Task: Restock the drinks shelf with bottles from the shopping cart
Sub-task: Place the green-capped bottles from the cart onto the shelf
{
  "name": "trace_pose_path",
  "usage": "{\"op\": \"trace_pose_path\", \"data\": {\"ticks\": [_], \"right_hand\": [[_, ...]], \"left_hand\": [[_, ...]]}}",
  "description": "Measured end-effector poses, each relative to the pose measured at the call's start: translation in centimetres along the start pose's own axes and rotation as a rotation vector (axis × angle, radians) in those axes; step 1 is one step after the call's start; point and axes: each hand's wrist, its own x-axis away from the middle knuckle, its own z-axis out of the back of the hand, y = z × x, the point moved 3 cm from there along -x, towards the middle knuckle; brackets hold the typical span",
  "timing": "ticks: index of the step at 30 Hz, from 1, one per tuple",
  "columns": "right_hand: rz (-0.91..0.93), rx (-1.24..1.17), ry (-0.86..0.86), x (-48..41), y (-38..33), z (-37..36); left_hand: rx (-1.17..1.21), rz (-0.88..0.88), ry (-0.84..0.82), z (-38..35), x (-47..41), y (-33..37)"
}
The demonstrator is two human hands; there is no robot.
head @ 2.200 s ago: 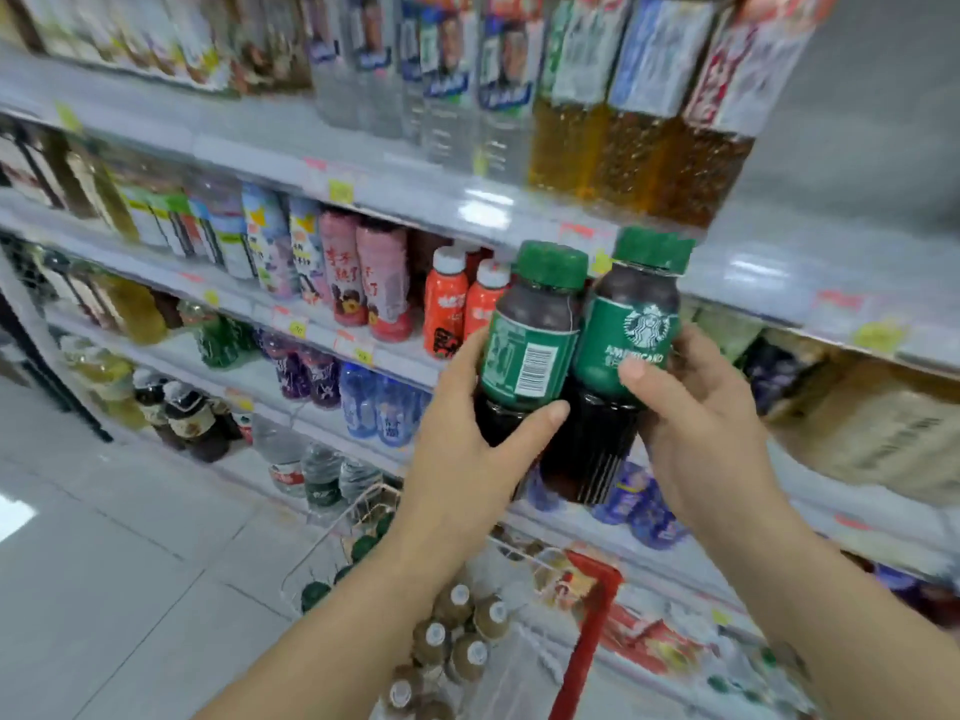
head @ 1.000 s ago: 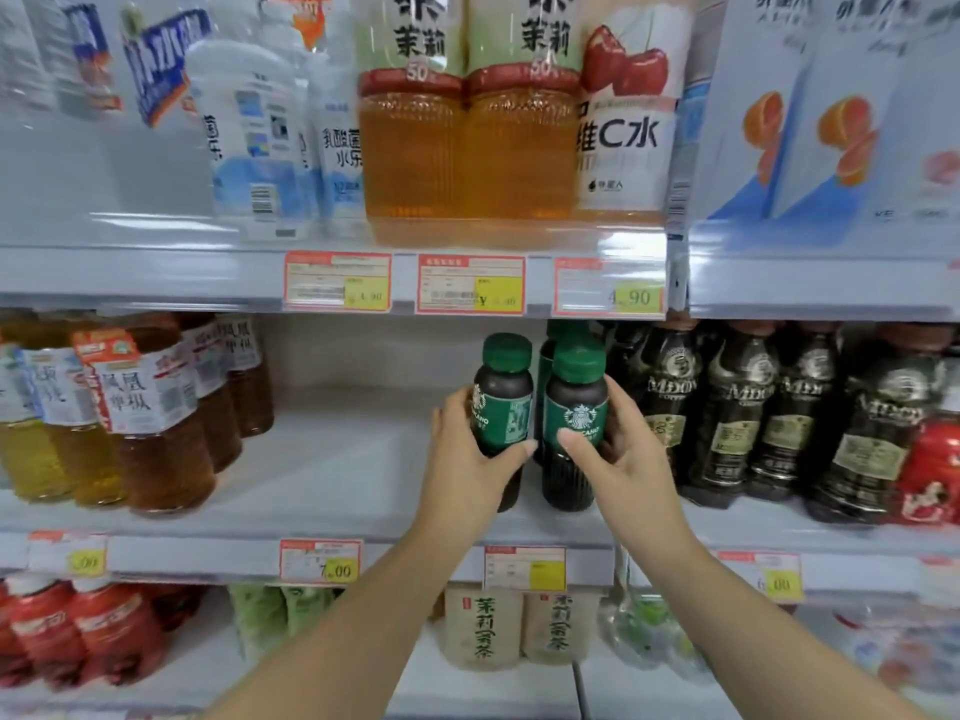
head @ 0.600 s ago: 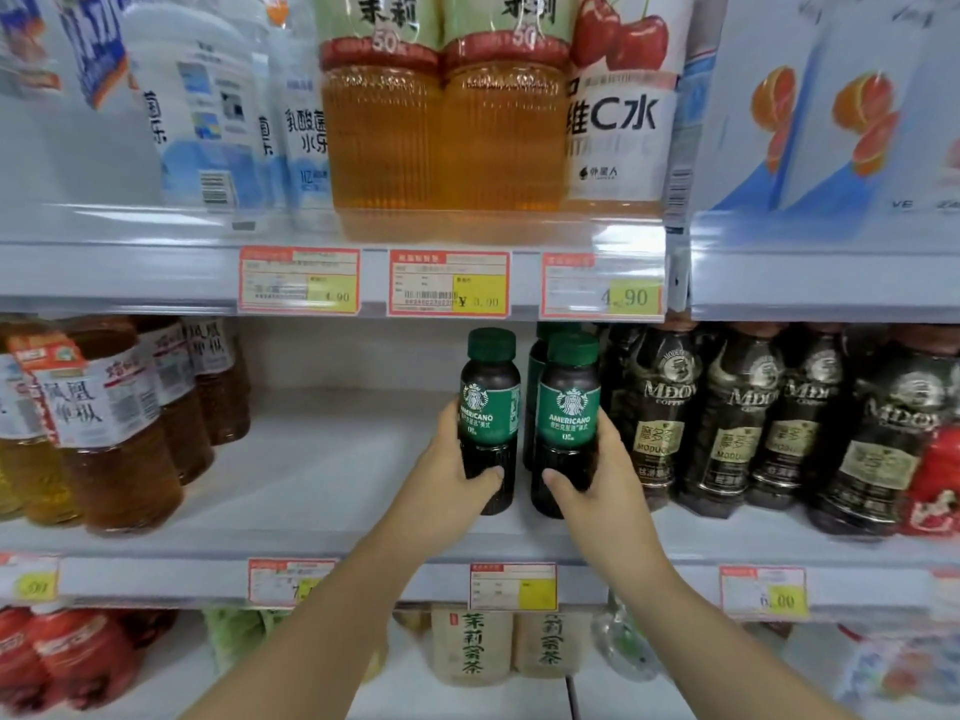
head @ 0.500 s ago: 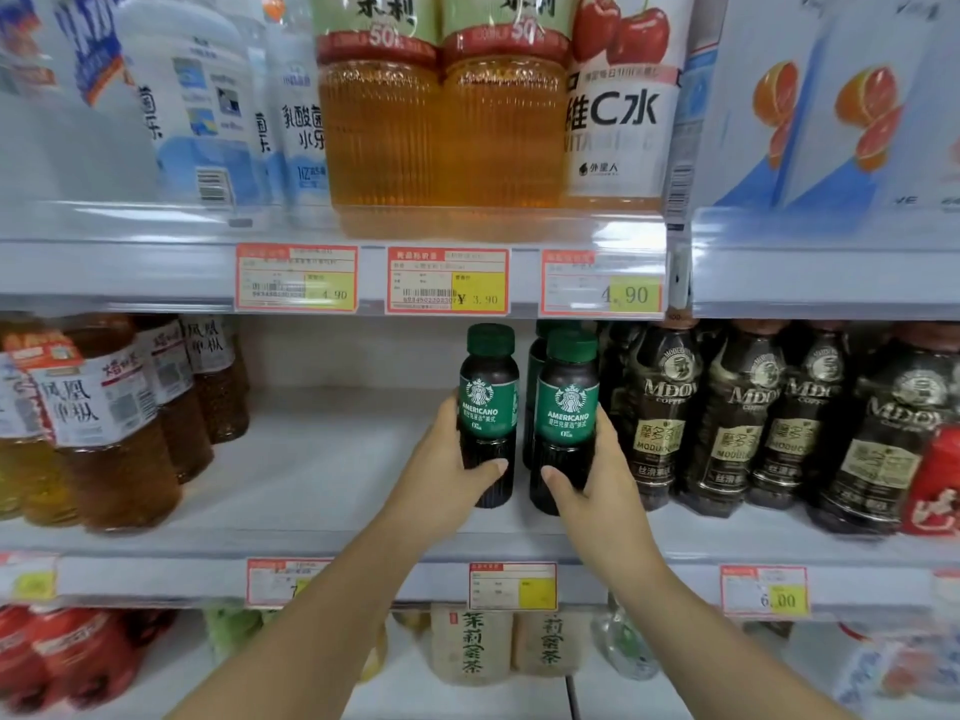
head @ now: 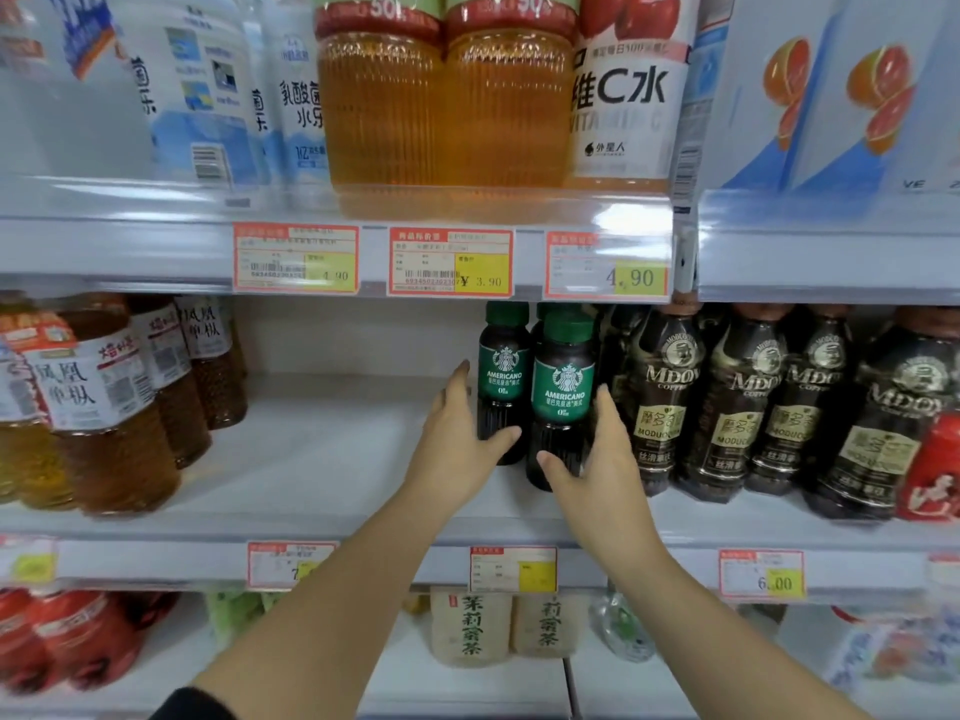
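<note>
Two dark Americano coffee bottles with green caps and green labels stand on the middle shelf (head: 322,459). My left hand (head: 457,439) wraps the base of the left bottle (head: 503,366), thumb across its front. My right hand (head: 597,459) grips the lower part of the right bottle (head: 563,392), which stands a little nearer the shelf edge. A third green cap (head: 545,308) shows behind them. The shopping cart is out of view.
Dark Mdov coffee bottles (head: 670,407) stand tight against the right bottle. Brown tea bottles (head: 104,407) fill the shelf's left end, with bare shelf between them and my left hand. The upper shelf edge with price tags (head: 451,262) hangs just above the caps.
Both bottles went from in front of the cart up to the middle shelf and now stand on it. The left bottle sits further back than half a second ago; my view has moved closer.
</note>
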Motion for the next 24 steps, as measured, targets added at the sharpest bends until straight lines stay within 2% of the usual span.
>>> {"op": "trace_pose_path", "data": {"ticks": [4, 7, 9, 15, 21, 24], "right_hand": [[0.268, 0.079, 0.117, 4.1, -2.5, -0.5], [0.438, 0.096, 0.006, 7.5, -4.7, -3.5], [0.494, 0.074, -0.118, 9.7, -5.7, -7.2], [0.402, 0.037, -0.526, 18.1, -7.1, -21.7], [0.248, 0.123, -0.891, 28.8, -5.9, -36.7], [0.218, 0.213, -1.037, 33.7, -4.5, -43.5]], "left_hand": [[-0.153, -0.175, 0.129, 3.9, 6.0, 0.3], [-0.233, -0.287, 0.209, 7.8, 11.6, -1.9], [-0.286, -0.272, 0.250, 10.6, 15.4, -4.7], [-0.413, 0.043, 0.298, 19.4, 26.8, -16.4], [-0.418, 0.561, 0.327, 27.7, 39.7, -29.0], [-0.431, 0.761, 0.294, 30.4, 45.5, -35.5]]}}
